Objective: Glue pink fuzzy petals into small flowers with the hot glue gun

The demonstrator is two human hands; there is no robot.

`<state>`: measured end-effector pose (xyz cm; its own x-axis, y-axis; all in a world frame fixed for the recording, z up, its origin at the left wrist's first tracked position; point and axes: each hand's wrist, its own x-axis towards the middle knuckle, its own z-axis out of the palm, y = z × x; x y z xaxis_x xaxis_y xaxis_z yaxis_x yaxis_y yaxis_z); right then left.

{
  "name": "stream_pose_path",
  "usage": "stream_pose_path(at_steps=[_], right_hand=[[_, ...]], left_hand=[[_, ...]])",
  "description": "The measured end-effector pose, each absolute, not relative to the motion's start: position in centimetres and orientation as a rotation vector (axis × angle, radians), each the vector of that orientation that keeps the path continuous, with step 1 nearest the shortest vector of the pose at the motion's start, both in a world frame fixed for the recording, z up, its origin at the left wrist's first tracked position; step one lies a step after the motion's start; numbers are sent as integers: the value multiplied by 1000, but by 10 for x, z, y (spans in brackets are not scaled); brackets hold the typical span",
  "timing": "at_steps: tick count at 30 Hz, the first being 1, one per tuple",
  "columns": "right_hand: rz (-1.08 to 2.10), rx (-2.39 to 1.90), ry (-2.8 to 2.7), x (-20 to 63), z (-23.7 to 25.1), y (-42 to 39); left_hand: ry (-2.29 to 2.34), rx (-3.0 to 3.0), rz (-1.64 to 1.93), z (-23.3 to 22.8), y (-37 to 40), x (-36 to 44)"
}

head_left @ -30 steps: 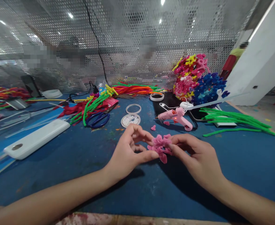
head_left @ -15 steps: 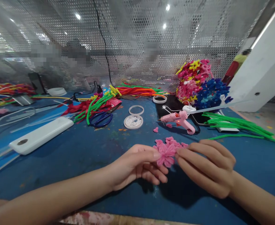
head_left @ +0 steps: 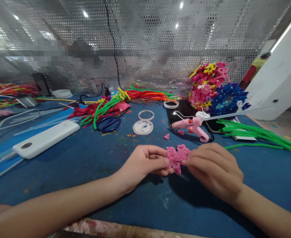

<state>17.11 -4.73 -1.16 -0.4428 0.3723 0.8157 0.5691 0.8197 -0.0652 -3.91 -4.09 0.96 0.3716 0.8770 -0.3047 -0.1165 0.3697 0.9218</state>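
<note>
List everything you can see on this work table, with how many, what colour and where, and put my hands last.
pink fuzzy flower: one, pink, held between both hands above the mat
glue gun: one, pink, on the mat behind the flower
pink scraps: two, pink, by the glue gun
bead dish: one, white, centre of the mat
clear ring: one, behind the dish
scissors: one pair, blue, left of the dish
white case: one, white, left side
green stems: a bunch, green, right side
flower pile: many, mixed colours, back right
blue mat: one, covers the table
left hand: fingers pinching the flower
right hand: fingers pinching the flower
</note>
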Motion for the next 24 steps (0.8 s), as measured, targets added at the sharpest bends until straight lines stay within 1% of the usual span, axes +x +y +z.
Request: stream_pose_path(at_steps=[4, 7, 9, 13, 20, 24], right_hand=[[379, -970, -1865, 161, -11, -48], [647, -1039, -1822, 159, -11, -50], [676, -1023, -1835, 159, -11, -50], [635, -946, -1902, 160, -8, -51], [737, -857, -1944, 163, -7, -49], [745, -809, -1948, 164, -8, -48]], left_hand=[[965, 1134, 810, 9, -39, -41], [991, 1310, 812, 10, -41, -43], [1012, 1385, 821, 12, -43, -43], [987, 1416, 875, 12, -44, -44], [947, 1398, 885, 9, -42, -45], [934, 1388, 888, 9, -43, -44]])
